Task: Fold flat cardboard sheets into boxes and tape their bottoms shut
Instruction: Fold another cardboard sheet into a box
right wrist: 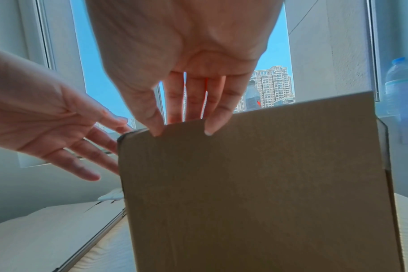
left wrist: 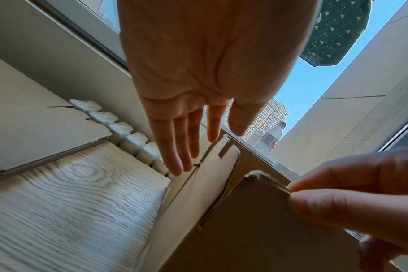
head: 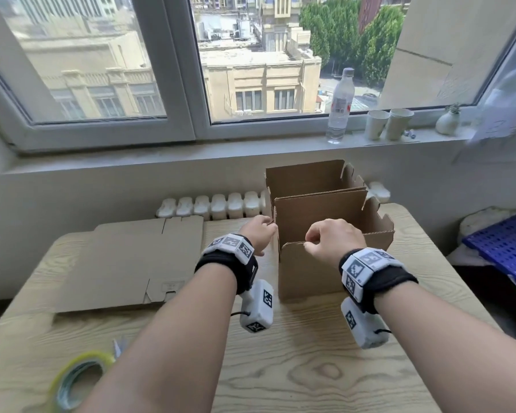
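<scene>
The upright box (head: 325, 234) stands just beyond both hands: the right hand (head: 334, 238) pinches its near flap's top edge, nearer than the left hand (head: 258, 234), whose fingers lie straight at the left corner.

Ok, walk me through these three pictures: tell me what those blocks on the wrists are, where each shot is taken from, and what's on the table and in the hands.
No machine here: a person works with bare hands. The patterned blocks strapped to the wrists are cameras. The wide picture comes from a camera on the head; the other two look along each hand from the wrists.

On the wooden table stands an opened cardboard box, with a second box behind it. Flat cardboard sheets lie to the left, and a tape roll sits near the front corner.

The right hand pinches the top edge of the near box's front flap. The left hand reaches to the box's left side with fingers straight, holding nothing.
</scene>
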Demonstrator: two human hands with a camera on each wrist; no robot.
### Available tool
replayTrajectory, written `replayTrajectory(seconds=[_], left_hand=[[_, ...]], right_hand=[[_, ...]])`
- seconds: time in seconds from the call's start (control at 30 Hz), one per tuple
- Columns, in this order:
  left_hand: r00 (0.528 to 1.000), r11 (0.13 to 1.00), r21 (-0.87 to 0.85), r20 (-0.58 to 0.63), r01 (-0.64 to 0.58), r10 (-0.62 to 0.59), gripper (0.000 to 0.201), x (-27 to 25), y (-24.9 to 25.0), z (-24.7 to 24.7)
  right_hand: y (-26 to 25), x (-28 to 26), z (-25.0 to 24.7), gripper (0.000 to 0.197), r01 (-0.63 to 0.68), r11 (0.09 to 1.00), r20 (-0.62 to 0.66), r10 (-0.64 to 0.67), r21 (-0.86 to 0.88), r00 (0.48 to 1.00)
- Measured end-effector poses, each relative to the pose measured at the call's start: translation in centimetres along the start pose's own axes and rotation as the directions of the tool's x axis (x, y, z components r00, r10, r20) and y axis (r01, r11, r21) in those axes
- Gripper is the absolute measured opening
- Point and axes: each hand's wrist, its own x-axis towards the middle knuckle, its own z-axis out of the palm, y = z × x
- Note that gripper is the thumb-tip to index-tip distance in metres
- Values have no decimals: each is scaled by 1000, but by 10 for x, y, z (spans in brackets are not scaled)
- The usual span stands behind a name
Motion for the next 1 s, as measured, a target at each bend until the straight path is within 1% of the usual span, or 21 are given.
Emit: replayTrajectory(seconds=[0.1, 0.2, 0.33, 0.5, 0.73, 0.87, 1.0], left_hand=[[1000, 999, 31, -18, -11, 11, 42, -4, -11, -17], [999, 994, 107, -30, -39, 42, 39, -13, -26, -39], [997, 991, 127, -47, -50, 56, 38, -27, -54, -76], [997, 985, 168, -64, -34, 46, 39, -45, -108, -138], [992, 979, 200, -128, 46, -21, 38, -66, -208, -224], [981, 981, 156, -175, 113, -85, 36, -72, -258, -257], [968, 979, 126, -214, 158, -128, 37, -70, -289, -274]], right_hand=[[-18, -6, -1, 19, 10, 1000, -39, -10, 3, 999], [-40, -13, -1, 20, 21, 1000, -82, -21, -1, 996], [-79, -22, 4, 22, 48, 999, -121, -45, 19, 992], [-143, -33, 29, 21, 46, 998, -87, -42, 36, 995], [-230, -52, 81, 21, 51, 998, -15, -50, 29, 999], [-262, -55, 112, 20, 32, 998, 50, -35, 56, 998], [-278, -47, 136, 20, 18, 999, 99, -23, 49, 995]])
